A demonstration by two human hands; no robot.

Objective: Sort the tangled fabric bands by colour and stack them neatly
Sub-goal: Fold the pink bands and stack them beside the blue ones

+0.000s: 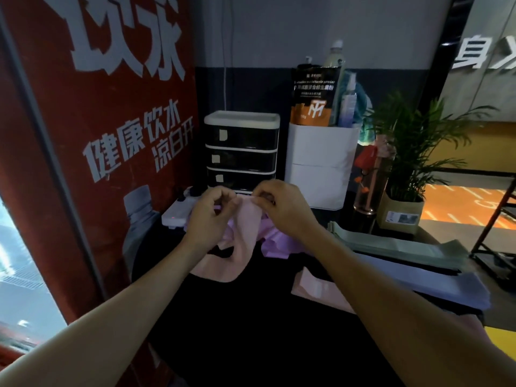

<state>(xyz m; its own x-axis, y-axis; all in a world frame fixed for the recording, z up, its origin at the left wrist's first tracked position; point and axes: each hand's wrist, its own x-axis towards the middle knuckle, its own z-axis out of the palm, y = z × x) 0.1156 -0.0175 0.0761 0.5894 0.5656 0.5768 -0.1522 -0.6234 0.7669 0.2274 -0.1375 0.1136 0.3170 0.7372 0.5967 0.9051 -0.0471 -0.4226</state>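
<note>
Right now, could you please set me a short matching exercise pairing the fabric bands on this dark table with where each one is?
Things:
1. pale pink fabric band
2. flat green fabric bands
3. lilac fabric bands
4. flat lavender-grey bands

Places:
A. stacked at far right, beside the plant pot
B. pinched between both hands
C. stacked just nearer than the green ones
D. heaped under the hands

Pairs: 1-B, 2-A, 3-D, 4-C

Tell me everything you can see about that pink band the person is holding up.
The pink band is a soft, pale pink strip that looks like stretchy fabric. Both hands pinch its top edge: the left hand on one side, the right hand on the other. It hangs down, twisted, in a loop, and its lower end lies crumpled on the black table. Behind it sits a tangle of lilac bands, seemingly touching it.
</note>
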